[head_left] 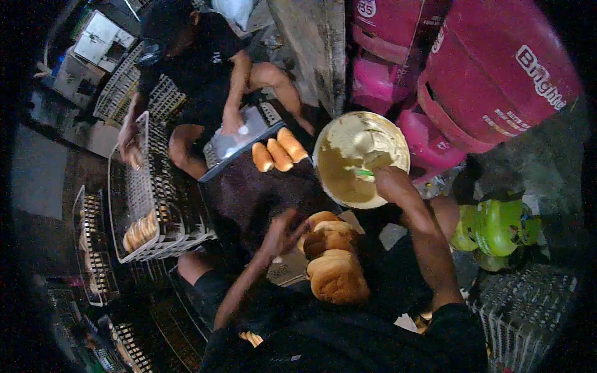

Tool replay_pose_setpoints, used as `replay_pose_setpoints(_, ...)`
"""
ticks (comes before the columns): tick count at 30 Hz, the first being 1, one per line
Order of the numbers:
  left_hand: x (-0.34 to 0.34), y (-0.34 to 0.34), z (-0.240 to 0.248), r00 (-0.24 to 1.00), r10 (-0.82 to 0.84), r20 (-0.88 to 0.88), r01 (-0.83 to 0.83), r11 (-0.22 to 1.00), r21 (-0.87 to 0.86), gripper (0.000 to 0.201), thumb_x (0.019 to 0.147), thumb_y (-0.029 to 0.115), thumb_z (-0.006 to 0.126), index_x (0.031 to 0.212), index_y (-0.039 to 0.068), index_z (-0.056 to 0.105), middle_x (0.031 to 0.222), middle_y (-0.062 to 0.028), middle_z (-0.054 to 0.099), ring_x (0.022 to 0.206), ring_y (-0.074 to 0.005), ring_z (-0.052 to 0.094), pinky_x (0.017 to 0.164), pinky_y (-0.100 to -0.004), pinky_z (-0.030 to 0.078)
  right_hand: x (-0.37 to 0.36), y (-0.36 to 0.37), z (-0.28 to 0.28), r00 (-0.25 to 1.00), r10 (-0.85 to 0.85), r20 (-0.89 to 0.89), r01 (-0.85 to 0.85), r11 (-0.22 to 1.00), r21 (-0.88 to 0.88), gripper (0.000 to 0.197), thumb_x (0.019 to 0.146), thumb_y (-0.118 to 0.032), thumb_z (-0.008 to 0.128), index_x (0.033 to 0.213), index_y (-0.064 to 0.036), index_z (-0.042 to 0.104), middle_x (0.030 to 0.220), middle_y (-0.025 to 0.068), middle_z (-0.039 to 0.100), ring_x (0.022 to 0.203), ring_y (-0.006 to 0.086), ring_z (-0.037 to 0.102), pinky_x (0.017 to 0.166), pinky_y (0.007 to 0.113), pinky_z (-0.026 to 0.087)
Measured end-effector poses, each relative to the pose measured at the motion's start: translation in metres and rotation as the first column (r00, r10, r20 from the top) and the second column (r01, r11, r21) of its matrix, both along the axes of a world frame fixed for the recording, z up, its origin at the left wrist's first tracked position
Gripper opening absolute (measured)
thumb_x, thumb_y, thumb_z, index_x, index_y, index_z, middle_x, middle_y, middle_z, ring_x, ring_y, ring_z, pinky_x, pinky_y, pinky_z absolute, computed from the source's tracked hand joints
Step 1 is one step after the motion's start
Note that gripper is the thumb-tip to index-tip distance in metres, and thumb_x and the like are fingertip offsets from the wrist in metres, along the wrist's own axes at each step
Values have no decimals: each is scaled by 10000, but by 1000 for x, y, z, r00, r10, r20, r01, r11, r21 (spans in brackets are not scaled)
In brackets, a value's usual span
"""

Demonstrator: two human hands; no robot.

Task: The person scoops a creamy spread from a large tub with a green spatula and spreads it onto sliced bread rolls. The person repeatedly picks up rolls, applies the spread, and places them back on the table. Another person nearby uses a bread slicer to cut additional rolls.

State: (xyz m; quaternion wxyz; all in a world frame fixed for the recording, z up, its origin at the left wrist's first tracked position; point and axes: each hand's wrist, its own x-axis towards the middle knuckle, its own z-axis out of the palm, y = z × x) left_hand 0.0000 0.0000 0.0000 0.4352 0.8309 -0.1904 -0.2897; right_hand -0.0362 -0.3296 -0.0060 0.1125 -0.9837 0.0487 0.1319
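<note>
My right hand [395, 186] is closed on a green-handled tool [363, 172] inside a round tub [318, 163] of pale yellow cream [367, 138]. The tool's working end is sunk in the cream or hidden, so I cannot tell its exact kind. Beside the row of golden-brown bread buns [339, 276], my left hand [285, 233] has its fingers stretched out and holds nothing that I can see. The buns lie in front of me on a piece of cardboard [283, 271]. Whether the left fingertips touch the farthest bun is hard to see.
Opposite sits another person [199, 68], one hand in a metal tray [249, 133]. Three long rolls [280, 152] lie beside it. Plastic crates [140, 186] with bread stand left. Pink gas cylinders [491, 74] are far right, green ones [497, 227] nearer, a grey crate [528, 304] below.
</note>
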Motion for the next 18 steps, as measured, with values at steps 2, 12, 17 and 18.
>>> replay_pose_setpoints(2, -42, 3, 39, 992, -125, -9, 125, 992, 12, 450, 822, 317, 736, 1093, -15, 600, 1047, -211, 644, 971, -310, 649, 828, -397, 520, -4, 5, -19, 997, 70, 26, -69, 996, -54, 220, 779, -204, 589, 894, -63, 712, 834, 190, 689, 787, 345, 681, 697, 477, 536)
replay_pose_setpoints(12, -90, 6, 28, 929, -369, 28, 359, 917, 175, 512, 814, 180, 685, 1262, 32, 486, 1288, -201, 466, 1103, -407, 519, 902, -452, 479, 16, 10, -129, 898, 286, -335, -336, 937, -101, 195, 754, -126, 595, 868, -38, 727, 874, 189, 698, 820, 347, 687, 656, 476, 542)
replay_pose_setpoints(17, -82, 1, 14, 870, -152, 468, 51, 974, 220, 811, 855, 469, 631, 1425, -11, 312, 1390, -266, 360, 1231, -467, 416, 958, -526, 415, 24, 18, -86, 973, 59, -224, -3, 970, 242, 213, 814, -135, 551, 916, -12, 691, 747, 151, 673, 640, 272, 660, 554, 417, 516)
replay_pose_setpoints(18, -94, 2, -7, 824, -268, 499, 124, 945, 303, 900, 835, 547, 619, 1432, -35, 281, 1390, -286, 350, 1244, -480, 402, 968, -553, 397, 23, 19, -75, 963, -29, -269, 125, 928, 350, 221, 832, -148, 547, 935, -8, 682, 721, 139, 663, 605, 250, 649, 541, 395, 512)
